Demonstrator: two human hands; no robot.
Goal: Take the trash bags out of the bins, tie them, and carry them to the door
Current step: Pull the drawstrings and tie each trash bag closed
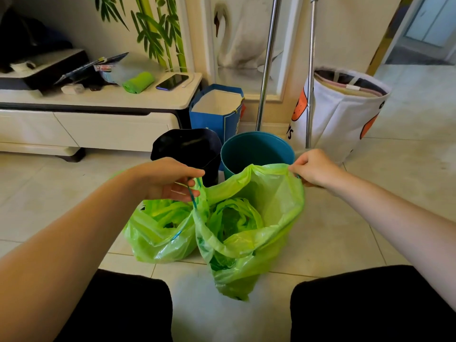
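The left hand (170,180) and right hand (312,169) each pinch the rim of the open, thin green plastic trash bag (249,233) stretched between their fingers.

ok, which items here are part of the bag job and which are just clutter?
Job:
- open bag, held by left hand and right hand
- second bag on the floor
- teal bin
- black bin

Clutter:
- bag roll
- phone
- blue paper bag
- hamper
- two poles
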